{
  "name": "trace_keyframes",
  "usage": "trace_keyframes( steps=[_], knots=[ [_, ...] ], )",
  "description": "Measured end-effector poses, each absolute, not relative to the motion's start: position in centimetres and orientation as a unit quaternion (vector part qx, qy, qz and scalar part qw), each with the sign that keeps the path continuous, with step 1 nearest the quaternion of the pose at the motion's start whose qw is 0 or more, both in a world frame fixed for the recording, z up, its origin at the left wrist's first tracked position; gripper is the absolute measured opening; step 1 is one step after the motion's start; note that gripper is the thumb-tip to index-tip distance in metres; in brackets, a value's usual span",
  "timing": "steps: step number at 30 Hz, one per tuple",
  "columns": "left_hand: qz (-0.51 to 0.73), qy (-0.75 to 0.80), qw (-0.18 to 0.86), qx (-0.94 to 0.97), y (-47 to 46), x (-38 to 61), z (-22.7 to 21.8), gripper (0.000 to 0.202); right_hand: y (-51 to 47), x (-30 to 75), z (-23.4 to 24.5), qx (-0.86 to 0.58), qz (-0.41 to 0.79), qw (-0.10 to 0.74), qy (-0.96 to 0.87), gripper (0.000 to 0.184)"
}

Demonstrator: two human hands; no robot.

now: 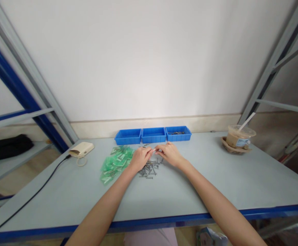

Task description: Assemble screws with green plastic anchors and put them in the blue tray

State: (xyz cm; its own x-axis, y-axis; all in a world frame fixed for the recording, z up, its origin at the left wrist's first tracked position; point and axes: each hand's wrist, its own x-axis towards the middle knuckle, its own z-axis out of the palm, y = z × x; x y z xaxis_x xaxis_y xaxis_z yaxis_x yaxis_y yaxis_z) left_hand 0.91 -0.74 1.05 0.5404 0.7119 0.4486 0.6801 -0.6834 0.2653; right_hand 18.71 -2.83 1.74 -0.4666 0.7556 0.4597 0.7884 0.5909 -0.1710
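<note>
Over the middle of the table, my left hand and my right hand meet with their fingertips pinched. Between them is a small whitish piece, too small to make out its kind. A loose pile of metal screws lies just below and between my hands, partly hidden by the left one. Left of my left hand is a heap of green clear plastic packets with small pale pieces inside.
Three blue bins stand in a row behind: left bin, middle bin, and right bin holding metal pieces. A cream device with a black cable sits left. A lidded drink cup rests in a cardboard holder at right.
</note>
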Motion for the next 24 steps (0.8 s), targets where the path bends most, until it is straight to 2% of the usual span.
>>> trace_keyframes(
  steps=[5, 8, 14, 16, 24],
  knots=[
    [0.283, 0.396, 0.045, 0.872, -0.5, 0.7, 1.0, 0.052, -2.4, 18.8, 1.7, -0.459, -0.039, 0.254, -0.85, 0.023],
    [0.321, 0.438, 0.054, 0.838, 0.1, -0.1, 1.3, 0.052, -1.2, 20.3, 2.2, -0.516, -0.064, 0.259, -0.814, 0.026],
    [0.404, 0.53, 0.058, 0.743, 1.8, -2.6, 1.8, 0.053, 1.8, 25.9, 4.6, -0.629, -0.224, 0.269, -0.694, 0.026],
    [0.416, 0.536, 0.061, 0.731, 2.0, -2.9, 1.8, 0.053, 2.1, 26.1, 4.9, -0.643, -0.244, 0.278, -0.671, 0.031],
    [0.358, 0.509, 0.006, 0.783, 1.3, -2.1, 1.4, 0.052, 0.8, 14.7, 0.4, -0.63, -0.03, 0.172, -0.756, 0.027]
  ],
)
